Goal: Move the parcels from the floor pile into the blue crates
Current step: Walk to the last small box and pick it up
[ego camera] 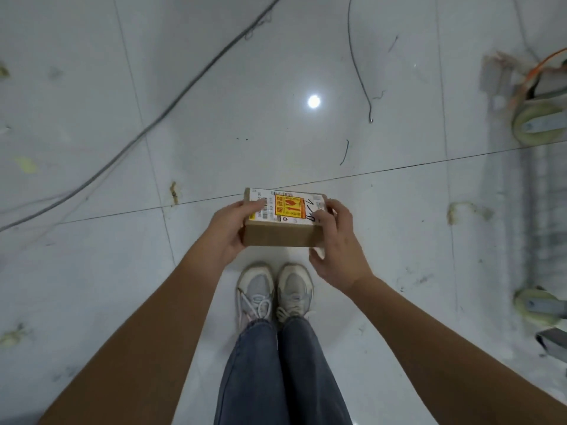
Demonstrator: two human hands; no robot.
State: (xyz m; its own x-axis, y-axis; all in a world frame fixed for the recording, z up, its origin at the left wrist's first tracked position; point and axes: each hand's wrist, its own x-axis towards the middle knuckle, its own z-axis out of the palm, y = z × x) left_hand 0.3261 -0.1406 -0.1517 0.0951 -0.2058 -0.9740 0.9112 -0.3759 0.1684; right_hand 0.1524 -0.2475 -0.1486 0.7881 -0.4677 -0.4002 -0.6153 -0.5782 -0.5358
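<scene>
A small brown cardboard parcel with a white shipping label and an orange-yellow sticker on top is held level in front of me, above my shoes. My left hand grips its left end, thumb on the top face. My right hand grips its right end, fingers curled over the top edge. No floor pile and no blue crate are in view.
Glossy white floor tiles lie below. A grey cable runs diagonally across the left, thin wires trail ahead. A wheeled metal cart stands along the right edge. My two sneakers are directly under the parcel.
</scene>
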